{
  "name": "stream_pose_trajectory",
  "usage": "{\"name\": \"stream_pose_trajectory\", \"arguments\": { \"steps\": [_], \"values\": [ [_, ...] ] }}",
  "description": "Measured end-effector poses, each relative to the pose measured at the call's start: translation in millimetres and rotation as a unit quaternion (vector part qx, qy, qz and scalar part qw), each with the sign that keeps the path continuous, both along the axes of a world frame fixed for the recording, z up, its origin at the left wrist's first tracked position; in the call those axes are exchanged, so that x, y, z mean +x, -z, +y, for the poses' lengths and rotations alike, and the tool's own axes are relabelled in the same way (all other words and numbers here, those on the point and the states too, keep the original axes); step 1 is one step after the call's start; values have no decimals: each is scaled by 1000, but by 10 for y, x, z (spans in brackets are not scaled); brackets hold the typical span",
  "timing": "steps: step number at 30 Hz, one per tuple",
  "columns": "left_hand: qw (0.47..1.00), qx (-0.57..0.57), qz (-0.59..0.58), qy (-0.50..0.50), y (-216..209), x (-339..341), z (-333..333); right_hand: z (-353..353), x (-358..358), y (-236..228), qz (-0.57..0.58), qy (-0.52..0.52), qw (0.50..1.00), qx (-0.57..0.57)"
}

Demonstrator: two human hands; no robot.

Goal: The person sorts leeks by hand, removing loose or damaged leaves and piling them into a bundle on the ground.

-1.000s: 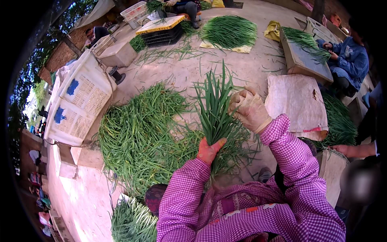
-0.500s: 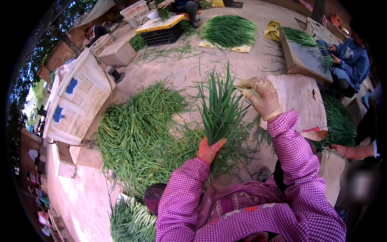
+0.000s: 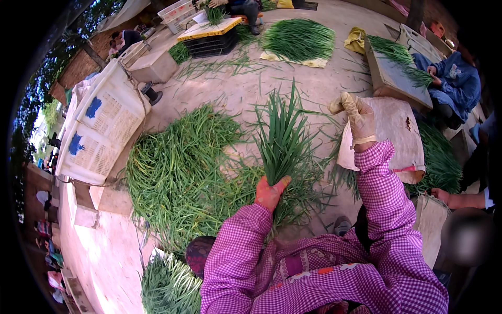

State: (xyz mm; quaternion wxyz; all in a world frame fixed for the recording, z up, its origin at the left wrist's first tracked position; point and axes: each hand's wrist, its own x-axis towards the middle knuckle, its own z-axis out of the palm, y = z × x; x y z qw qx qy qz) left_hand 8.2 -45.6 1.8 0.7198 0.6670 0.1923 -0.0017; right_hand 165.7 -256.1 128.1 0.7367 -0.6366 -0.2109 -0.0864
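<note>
My left hand is bare and closed round the lower part of a bunch of garlic chives, whose leaves fan upward. To the right of the bunch is my right hand, in a thin pale glove, fingers bent into a pinch. A thin chive leaf runs from the bunch to those fingertips. Below and left of the bunch spreads a loose, tangled heap of chives on the ground. Neater chives with pale stems lie at the lower left beside my left arm.
A white plastic crate stands at left. A cloth-covered block is on the right, near more chives. A person in blue handles chives at a board. Far off lie a chive pile and a black crate.
My right hand has moved right, away from the bunch, drawing a leaf out sideways. My left hand holds the bunch in nearly the same place.
</note>
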Motion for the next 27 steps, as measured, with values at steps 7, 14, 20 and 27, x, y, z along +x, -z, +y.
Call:
{"name": "stream_pose_trajectory", "arguments": {
  "steps": [7,14,20,27],
  "values": [
    [991,127,-13,-45,91,39,11,359,-560,-232,-355,102,842,-394],
    [983,177,-11,-44,-11,-10,-6,593,-681,189,-337,70,737,-581],
    [989,129,-55,-41,234,25,62,451,-440,231,-105,-26,973,-206],
    [993,95,-42,-63,256,27,81,199,-299,-71,-82,38,981,-171]
  ]
}}
